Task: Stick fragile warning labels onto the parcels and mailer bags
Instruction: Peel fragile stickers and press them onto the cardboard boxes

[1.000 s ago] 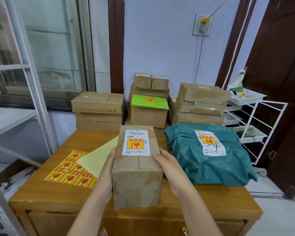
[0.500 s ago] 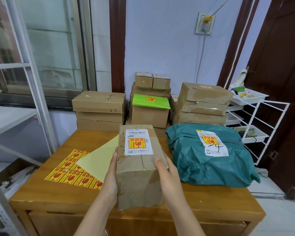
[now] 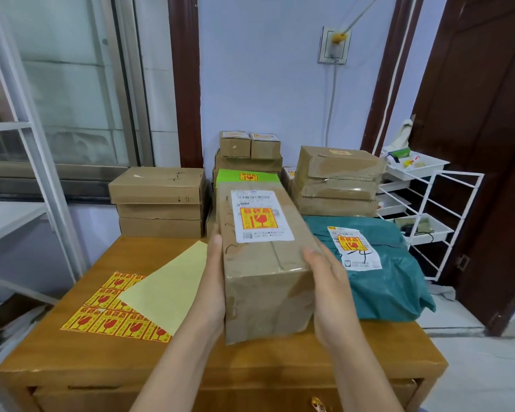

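A long brown cardboard parcel (image 3: 265, 281) is lifted above the wooden table (image 3: 72, 352), its far end tipped up toward the stacked boxes. Its white shipping label carries a yellow-and-red fragile sticker (image 3: 257, 220). My left hand (image 3: 213, 286) presses flat on the parcel's left side, and my right hand (image 3: 329, 292) presses flat on its right side, fingers straight. A sheet of fragile labels (image 3: 113, 316) lies at the table's left, partly under a pale yellow backing sheet (image 3: 170, 286). A teal mailer bag (image 3: 393, 286) with a fragile sticker lies at the right.
Stacks of brown boxes stand behind the table: three at the left (image 3: 158, 200), a green-topped one (image 3: 247, 176) in the middle, more at the right (image 3: 336, 179). A white wire rack (image 3: 428, 209) stands beside a dark door.
Both hands have lifted the parcel off the table and carried it up and away from me, toward the stacked boxes.
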{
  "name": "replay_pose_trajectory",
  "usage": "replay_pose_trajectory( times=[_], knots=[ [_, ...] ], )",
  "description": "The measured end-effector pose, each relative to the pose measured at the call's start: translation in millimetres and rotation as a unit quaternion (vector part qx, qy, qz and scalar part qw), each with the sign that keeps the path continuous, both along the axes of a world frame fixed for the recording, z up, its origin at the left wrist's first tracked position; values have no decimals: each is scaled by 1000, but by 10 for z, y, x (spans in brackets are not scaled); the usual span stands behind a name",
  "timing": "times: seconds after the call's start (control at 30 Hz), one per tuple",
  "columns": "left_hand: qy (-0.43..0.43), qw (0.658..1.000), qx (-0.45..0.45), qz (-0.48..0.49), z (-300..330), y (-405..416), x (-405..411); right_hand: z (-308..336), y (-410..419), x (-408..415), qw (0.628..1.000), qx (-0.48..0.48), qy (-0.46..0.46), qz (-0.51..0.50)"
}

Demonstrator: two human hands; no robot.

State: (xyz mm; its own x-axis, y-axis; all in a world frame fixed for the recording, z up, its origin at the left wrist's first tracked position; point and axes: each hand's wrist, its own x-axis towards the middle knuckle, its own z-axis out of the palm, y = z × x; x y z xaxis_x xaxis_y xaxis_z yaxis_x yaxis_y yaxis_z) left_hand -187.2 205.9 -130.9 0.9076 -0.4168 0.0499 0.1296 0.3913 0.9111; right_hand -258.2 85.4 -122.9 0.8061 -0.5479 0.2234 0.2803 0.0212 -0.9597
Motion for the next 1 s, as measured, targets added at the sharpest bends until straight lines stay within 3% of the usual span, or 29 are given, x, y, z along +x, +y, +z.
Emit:
replay_pose_trajectory(
  times=[0.33, 0.67, 1.0],
  knots=[
    [-155, 984, 47, -73, 486, -889, -20, 547, -727, -338, 990, -23, -50, -131],
    [-119, 986, 67, -96, 382, -1650, 125, 570, -1242, -332, 983, 25, -21, -178],
    [-43, 989, 81, -118, 131, -2148, 417, 557, -1485, -223, 980, 9, -9, -198]
  ],
)
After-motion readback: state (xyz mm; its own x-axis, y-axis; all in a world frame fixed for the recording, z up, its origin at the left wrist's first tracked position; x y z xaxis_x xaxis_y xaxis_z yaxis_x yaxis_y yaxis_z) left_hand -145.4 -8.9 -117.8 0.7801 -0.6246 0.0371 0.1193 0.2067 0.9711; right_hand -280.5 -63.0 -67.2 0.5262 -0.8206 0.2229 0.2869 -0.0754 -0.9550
